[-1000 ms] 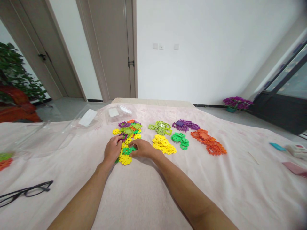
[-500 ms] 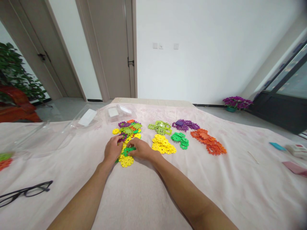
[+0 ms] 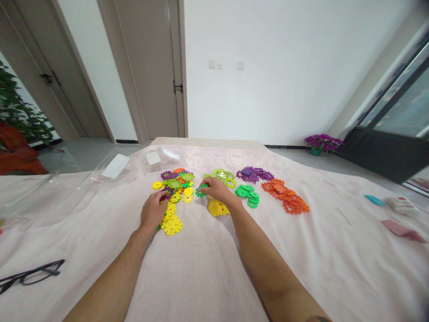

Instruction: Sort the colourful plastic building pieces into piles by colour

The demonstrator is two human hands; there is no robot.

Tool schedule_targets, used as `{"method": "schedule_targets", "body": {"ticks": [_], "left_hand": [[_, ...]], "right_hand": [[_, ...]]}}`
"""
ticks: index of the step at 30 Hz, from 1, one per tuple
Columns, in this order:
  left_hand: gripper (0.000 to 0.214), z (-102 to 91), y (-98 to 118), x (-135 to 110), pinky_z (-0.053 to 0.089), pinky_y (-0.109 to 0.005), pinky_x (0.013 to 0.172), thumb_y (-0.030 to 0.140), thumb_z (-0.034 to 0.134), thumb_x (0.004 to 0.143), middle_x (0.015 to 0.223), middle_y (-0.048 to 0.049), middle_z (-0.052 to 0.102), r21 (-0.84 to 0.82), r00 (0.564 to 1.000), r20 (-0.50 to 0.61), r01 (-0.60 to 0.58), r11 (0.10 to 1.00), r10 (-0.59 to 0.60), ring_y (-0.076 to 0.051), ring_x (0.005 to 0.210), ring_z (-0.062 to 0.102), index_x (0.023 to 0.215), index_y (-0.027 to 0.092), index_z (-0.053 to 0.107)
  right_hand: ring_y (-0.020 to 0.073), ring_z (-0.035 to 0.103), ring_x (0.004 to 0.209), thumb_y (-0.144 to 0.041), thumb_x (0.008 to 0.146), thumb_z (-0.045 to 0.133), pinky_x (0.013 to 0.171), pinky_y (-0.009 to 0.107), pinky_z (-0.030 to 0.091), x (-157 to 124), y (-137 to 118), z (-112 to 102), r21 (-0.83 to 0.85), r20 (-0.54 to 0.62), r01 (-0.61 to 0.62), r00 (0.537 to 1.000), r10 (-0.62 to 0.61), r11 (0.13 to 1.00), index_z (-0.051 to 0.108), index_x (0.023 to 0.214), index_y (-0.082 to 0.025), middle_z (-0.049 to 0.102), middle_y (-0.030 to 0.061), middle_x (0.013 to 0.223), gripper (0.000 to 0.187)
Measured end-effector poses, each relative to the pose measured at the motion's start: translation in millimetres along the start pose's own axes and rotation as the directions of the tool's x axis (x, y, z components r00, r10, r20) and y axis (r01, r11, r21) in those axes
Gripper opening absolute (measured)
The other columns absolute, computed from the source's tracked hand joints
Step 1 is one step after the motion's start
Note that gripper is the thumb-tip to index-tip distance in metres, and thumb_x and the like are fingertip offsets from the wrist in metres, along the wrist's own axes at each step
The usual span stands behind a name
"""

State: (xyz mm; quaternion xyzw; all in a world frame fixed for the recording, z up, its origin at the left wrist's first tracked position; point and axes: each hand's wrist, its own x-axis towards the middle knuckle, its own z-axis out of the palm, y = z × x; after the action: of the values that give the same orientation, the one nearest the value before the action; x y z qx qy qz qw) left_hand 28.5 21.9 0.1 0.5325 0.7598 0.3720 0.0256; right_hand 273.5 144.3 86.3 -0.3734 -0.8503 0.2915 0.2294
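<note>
My right hand pinches a green snowflake disc between thumb and fingers, above the table and partly over the yellow disc pile. My left hand rests at the left edge of a mixed pile of plastic pieces, its fingers curled by a purple piece; what they grip, if anything, is hidden. More yellow discs lie beside that hand. To the right sit single-colour piles: lime pieces, green discs, purple pieces and orange pieces.
Clear plastic boxes stand at the back left of the cloth-covered table. Black eyeglasses lie at the front left. Toward the right edge are a blue item, a white box and a pink item.
My right hand has moved right, carrying the green disc from the mixed pile to beside the yellow pile. My left hand stays by the mixed pile. The view has shifted slightly.
</note>
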Motion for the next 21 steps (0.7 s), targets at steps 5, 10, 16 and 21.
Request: {"method": "schedule_targets", "body": {"ticks": [5, 10, 16, 21], "left_hand": [[0.039, -0.5, 2, -1, 0.039, -0.041, 0.115, 0.031, 0.051, 0.089, 0.138, -0.0109, 0.062, -0.005, 1.000, 0.003, 0.017, 1.000, -0.017, -0.026, 0.131, 0.055, 0.121, 0.020, 0.069], [0.040, -3.4, 6, -1, 0.041, -0.041, 0.114, 0.031, 0.051, 0.089, 0.137, -0.0112, 0.063, -0.021, 1.000, 0.005, 0.026, 0.999, -0.026, -0.027, 0.130, 0.056, 0.121, 0.019, 0.070], [0.039, -4.7, 8, -1, 0.041, -0.042, 0.114, 0.028, 0.051, 0.088, 0.136, -0.0120, 0.063, -0.015, 0.999, 0.001, 0.036, 0.999, -0.036, -0.027, 0.130, 0.056, 0.120, 0.018, 0.071], [0.038, -7.9, 8, 0, 0.042, -0.038, 0.113, 0.027, 0.050, 0.090, 0.134, -0.0101, 0.065, -0.071, 0.997, 0.011, 0.082, 0.994, -0.081, -0.024, 0.125, 0.059, 0.122, 0.018, 0.070]], "right_hand": [[0.0132, 0.054, 0.064, -0.027, 0.078, 0.075, 0.057, 0.023, 0.030, -11, 31, -51, -0.222, -0.104, -0.183, 0.981, 0.163, 0.958, 0.074, 0.075, -0.019, 0.065, -0.0006, 0.068, 0.008], [0.0162, 0.061, 0.068, -0.029, 0.079, 0.071, 0.059, 0.025, 0.034, -32, 56, -89, -0.327, -0.214, -0.408, 0.910, 0.354, 0.852, 0.076, 0.080, -0.019, 0.071, 0.0045, 0.076, 0.011], [0.0218, 0.067, 0.088, -0.032, 0.083, 0.068, 0.070, 0.027, 0.041, -40, 48, -107, -0.382, -0.441, -0.517, 0.830, 0.341, 0.766, 0.078, 0.101, -0.021, 0.075, 0.0106, 0.099, 0.024], [0.0160, 0.066, 0.084, -0.025, 0.084, 0.069, 0.068, 0.023, 0.042, -25, -1, -76, -0.368, -0.120, -0.234, 0.972, 0.203, 0.900, 0.076, 0.101, -0.020, 0.076, 0.0041, 0.096, 0.019]]}}
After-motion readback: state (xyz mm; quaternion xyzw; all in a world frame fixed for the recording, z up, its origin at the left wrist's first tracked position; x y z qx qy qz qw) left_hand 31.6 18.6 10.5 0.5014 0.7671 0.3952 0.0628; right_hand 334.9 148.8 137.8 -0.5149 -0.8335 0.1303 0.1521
